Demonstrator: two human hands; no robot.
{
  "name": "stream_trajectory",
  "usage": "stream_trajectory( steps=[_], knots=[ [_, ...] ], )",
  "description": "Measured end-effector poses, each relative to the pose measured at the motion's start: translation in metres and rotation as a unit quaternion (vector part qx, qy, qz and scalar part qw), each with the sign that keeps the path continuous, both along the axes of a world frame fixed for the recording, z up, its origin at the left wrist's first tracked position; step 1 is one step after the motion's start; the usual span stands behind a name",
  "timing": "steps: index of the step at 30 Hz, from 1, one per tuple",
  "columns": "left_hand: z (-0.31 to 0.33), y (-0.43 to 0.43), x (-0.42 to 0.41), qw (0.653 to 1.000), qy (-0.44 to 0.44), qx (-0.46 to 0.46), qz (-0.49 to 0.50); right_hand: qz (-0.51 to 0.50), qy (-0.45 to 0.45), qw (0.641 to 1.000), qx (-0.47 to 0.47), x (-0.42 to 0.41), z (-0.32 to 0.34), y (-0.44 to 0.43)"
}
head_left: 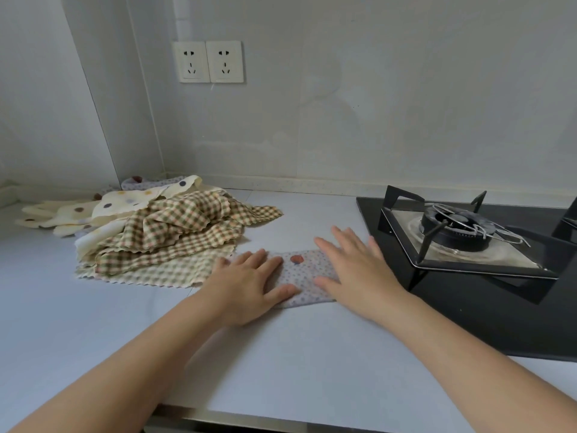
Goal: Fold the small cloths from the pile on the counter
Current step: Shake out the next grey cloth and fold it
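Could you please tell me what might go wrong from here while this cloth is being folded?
1. The right hand presses the cloth close beside the stove; a wide smoothing stroke could hit its frame or push fabric onto it.
2. The left hand lies at the edge of the pile; sliding left might drag it.
3. Both hands only press flat, so the fold may spring open when lifted.

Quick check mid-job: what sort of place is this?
Most likely a home kitchen: a gas hob set in the counter, wall sockets above it, and a pile of small cloths.
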State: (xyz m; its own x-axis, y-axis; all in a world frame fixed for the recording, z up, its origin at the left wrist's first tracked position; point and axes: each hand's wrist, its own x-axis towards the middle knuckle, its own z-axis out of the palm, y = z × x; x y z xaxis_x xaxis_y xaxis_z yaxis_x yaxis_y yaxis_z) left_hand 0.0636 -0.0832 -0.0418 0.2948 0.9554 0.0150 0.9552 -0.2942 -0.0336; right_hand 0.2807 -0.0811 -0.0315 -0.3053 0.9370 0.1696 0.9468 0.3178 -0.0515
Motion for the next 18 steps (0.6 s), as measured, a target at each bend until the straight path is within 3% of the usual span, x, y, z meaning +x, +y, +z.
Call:
stream_trajectory(
  steps=[2, 4, 6, 8, 10, 12, 16, 18],
  knots=[
    [0.008, -0.002, -0.001, 0.991, -0.015, 0.131, 0.019, 0.021, 0.079, 0.991, 0.105, -0.001, 0.005, -0.003],
    [0.016, -0.001, -0.004, 0.976, -0.078, 0.201, 0.038, 0.027, 0.096, 0.992, 0.072, -0.002, 0.005, -0.005],
    [0.021, -0.001, -0.007, 0.966, -0.141, 0.218, 0.008, 0.032, 0.052, 0.998, 0.009, 0.001, -0.003, 0.001],
    [0.024, -0.004, -0.010, 0.960, -0.206, 0.175, -0.073, 0.028, 0.069, 0.997, -0.003, 0.005, -0.004, 0.004],
    [0.028, -0.007, -0.012, 0.945, -0.286, 0.037, -0.152, 0.025, 0.121, 0.992, 0.020, 0.009, -0.001, 0.007],
    [0.026, -0.007, -0.011, 0.939, -0.280, -0.097, -0.173, 0.018, 0.168, 0.986, 0.006, 0.011, 0.000, 0.008],
    [0.020, -0.007, -0.002, 0.945, -0.251, -0.068, -0.200, 0.041, 0.186, 0.976, -0.101, 0.012, -0.002, 0.006],
    [0.020, -0.008, -0.002, 0.946, -0.266, -0.040, -0.183, 0.043, 0.181, 0.978, -0.092, 0.011, -0.001, 0.007]
  ],
)
